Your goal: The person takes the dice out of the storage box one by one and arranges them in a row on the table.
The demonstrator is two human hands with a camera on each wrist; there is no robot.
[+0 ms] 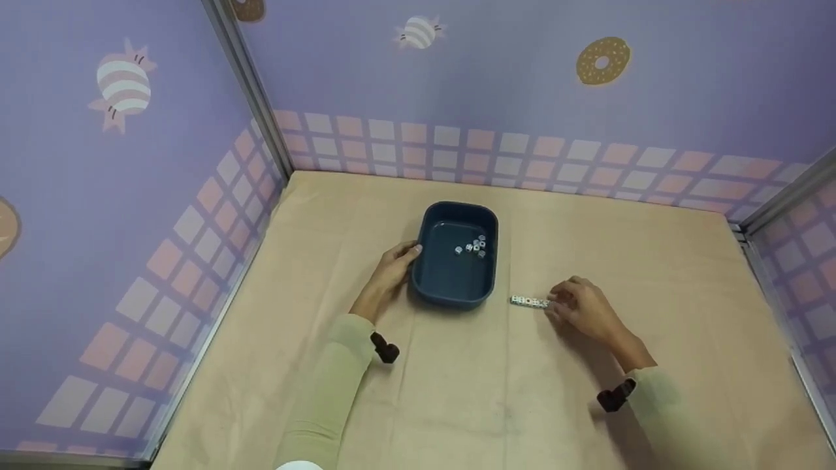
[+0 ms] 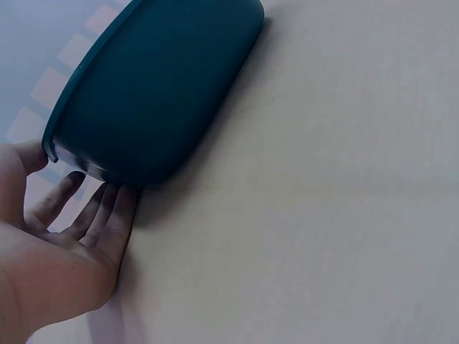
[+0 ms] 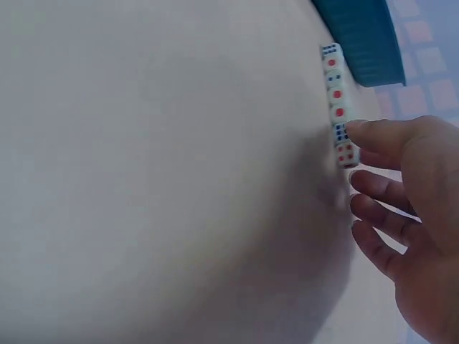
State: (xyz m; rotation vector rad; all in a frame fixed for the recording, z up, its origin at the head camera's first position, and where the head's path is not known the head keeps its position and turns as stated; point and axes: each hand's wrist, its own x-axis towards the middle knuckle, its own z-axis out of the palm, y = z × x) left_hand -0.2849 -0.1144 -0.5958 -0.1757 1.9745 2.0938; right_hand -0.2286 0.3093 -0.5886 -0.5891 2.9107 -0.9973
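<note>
A dark blue rectangular plastic tub (image 1: 456, 301) stands on the table with several white dice (image 1: 477, 247) inside, toward its right side. My left hand (image 1: 394, 264) holds the tub's left side. In the left wrist view, the thumb of that hand (image 2: 64, 251) lies at the rim and the fingertips touch the wall lower down. Right of the tub, several dice form a straight row (image 1: 528, 301) on the cloth. With thumb and forefinger, my right hand (image 1: 584, 310) pinches a die (image 3: 341, 133) near the row's right end; its other fingers (image 3: 384, 190) are loosely bent.
A beige cloth (image 1: 450, 378) covers the table. Purple patterned walls (image 1: 509, 78) enclose the back and both sides, with a metal post (image 1: 251, 85) at the back left corner. Each wrist bears a small black device (image 1: 385, 349).
</note>
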